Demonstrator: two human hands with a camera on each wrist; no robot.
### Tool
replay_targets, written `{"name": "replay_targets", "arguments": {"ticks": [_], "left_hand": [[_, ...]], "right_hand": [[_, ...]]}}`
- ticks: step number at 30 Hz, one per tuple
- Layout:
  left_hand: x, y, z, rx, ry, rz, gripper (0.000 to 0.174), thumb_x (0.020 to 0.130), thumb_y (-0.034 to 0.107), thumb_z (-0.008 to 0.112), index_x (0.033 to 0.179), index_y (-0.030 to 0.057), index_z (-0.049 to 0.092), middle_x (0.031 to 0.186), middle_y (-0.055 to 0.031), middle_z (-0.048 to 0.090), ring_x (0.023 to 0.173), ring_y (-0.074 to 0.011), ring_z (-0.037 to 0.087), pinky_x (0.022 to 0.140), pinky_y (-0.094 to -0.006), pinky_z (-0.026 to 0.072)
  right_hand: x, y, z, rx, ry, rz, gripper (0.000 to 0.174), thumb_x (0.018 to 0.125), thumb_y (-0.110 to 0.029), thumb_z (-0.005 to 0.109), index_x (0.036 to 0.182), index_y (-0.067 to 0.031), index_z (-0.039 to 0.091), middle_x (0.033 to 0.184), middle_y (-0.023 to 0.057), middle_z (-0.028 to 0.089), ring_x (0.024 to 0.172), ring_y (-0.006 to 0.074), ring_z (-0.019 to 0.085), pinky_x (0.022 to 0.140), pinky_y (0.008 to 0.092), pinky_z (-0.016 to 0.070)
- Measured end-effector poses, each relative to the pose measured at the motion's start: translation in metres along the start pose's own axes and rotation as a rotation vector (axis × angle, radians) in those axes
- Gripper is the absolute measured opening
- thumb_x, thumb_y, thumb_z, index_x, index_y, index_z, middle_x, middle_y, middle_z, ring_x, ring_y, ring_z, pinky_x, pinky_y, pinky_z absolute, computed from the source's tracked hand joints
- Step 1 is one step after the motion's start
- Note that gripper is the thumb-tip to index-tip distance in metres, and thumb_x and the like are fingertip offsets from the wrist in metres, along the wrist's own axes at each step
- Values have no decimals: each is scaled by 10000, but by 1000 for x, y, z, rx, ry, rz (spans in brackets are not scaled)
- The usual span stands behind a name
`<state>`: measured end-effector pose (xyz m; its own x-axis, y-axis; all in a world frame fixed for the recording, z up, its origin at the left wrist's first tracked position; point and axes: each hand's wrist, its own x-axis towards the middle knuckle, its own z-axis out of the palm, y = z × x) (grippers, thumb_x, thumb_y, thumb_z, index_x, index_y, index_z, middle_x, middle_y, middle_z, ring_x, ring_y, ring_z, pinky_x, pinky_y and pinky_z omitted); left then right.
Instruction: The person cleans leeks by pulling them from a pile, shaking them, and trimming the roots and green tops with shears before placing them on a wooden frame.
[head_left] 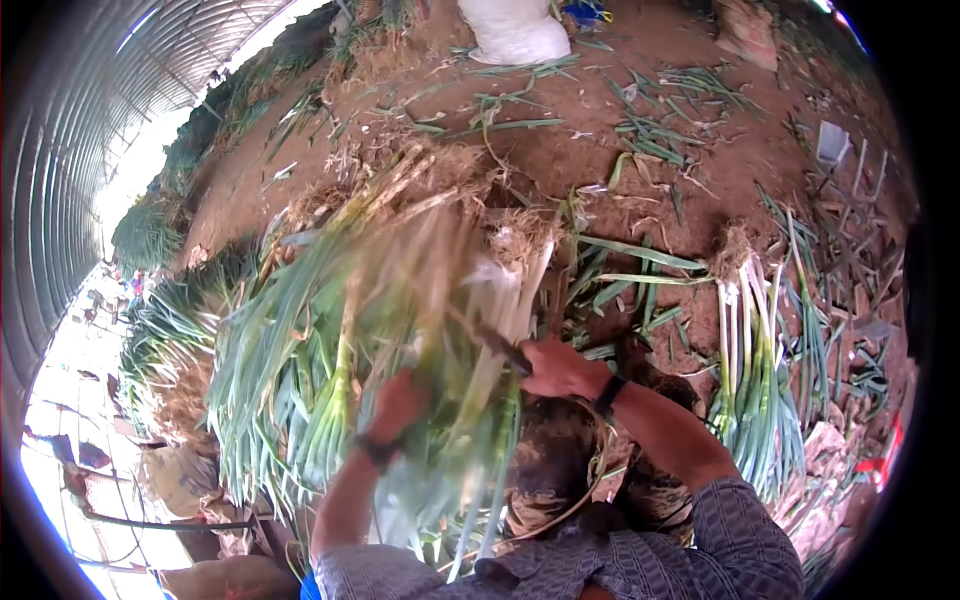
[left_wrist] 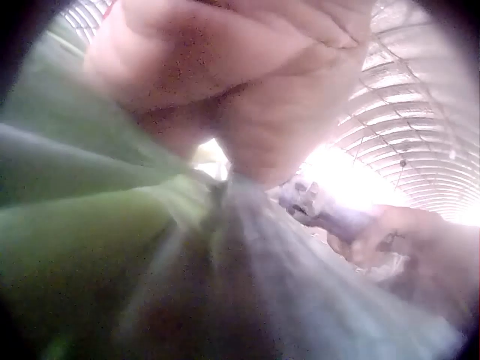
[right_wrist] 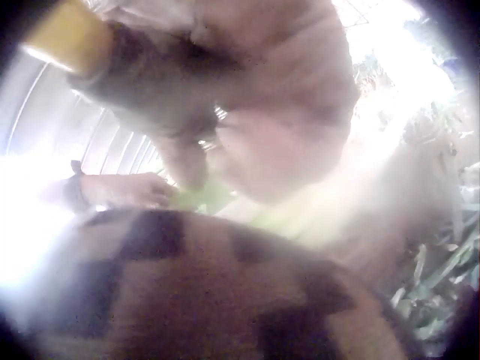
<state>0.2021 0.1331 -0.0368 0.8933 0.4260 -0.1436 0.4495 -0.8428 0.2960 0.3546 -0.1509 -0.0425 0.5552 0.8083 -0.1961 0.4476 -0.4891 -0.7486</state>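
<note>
A bunch of long green onions (head_left: pixel 440 350), blurred, stands before the person with roots pointing away and leaves toward the body. My left hand (head_left: pixel 400 405) grips it around the green leaves; in the left wrist view its curled fingers (left_wrist: pixel 225 75) close over the stalks (left_wrist: pixel 97 232). My right hand (head_left: pixel 562 368) holds a dark-handled tool (head_left: pixel 508 353) beside the bunch's right edge. The tool's far end blurs into the pale stalks, so its kind is hidden. In the right wrist view that hand (right_wrist: pixel 277 112) is curled above a camouflage-clad knee (right_wrist: pixel 180 285).
More green onions (head_left: pixel 290 370) lie heaped at the left. Another bunch (head_left: pixel 750 340) lies on the soil at the right, roots away. Trimmed leaves (head_left: pixel 660 140) litter the ground beyond. A white sack (head_left: pixel 515 30) stands at the back, a brownish sack (head_left: pixel 748 35) farther right.
</note>
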Motion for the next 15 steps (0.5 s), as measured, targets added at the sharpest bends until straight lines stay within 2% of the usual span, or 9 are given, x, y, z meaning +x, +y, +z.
{"name": "replay_targets", "arguments": {"ticks": [2,3,6,7,10,11,12,13,15], "left_hand": [[-17,-9,18,-93,-36,-73,435,806,417,727,854,5,593,696,-181,615,654,-332,611,612,-438,460],[-23,-19,27,-115,-48,-117,429,810,401,733,866,-1,592,687,-148,607,635,-269,602,599,-416,456],[-34,-36,46,-221,69,-74,389,823,363,730,880,-1,606,669,-101,590,605,-200,558,580,-374,444],[-33,-41,48,-329,74,-33,347,833,322,724,887,-4,617,658,-67,571,602,-149,516,561,-343,423],[-26,-44,37,-350,73,32,319,850,304,703,861,-5,625,660,-59,576,604,-139,515,556,-340,415],[-27,-31,25,-458,-3,-108,297,858,289,685,829,0,625,659,-73,569,601,-136,501,556,-340,409],[-26,-30,21,-508,-3,-82,295,859,288,680,817,1,625,661,-81,567,599,-138,500,557,-342,408],[-24,-28,17,-557,-4,-52,294,860,286,675,806,2,625,664,-89,566,597,-140,499,558,-343,407],[-21,-33,20,-542,-11,-50,297,858,285,671,784,2,623,658,-106,560,589,-152,501,558,-350,406]], "right_hand": [[-9,-5,-2,-42,-37,-86,390,754,-323,704,921,0,563,810,250,634,793,432,632,704,502,494],[-12,-7,0,-59,-60,-128,387,753,-322,706,918,-2,565,805,250,635,788,429,634,704,500,496],[-9,-10,4,-129,-141,-82,383,764,-322,701,934,-6,567,809,244,640,788,426,636,707,491,500],[-10,-10,8,-144,-230,-81,376,774,-322,696,945,-10,573,799,236,642,778,421,638,695,484,504],[-25,-17,4,-76,-229,-226,356,775,-309,688,932,-8,580,769,220,644,730,412,642,660,486,506],[-27,-19,3,-24,-229,-232,357,775,-308,688,933,-6,582,769,220,644,727,409,643,659,485,506],[-28,-20,1,31,-224,-232,357,775,-307,689,933,-4,583,769,219,644,725,406,644,659,484,506],[-29,-21,-2,85,-215,-229,358,775,-305,689,934,-2,584,768,219,643,722,403,645,658,483,506],[-26,-25,-7,-78,-191,-70,360,776,-302,687,949,-4,584,792,224,646,746,401,646,681,477,509]]}}
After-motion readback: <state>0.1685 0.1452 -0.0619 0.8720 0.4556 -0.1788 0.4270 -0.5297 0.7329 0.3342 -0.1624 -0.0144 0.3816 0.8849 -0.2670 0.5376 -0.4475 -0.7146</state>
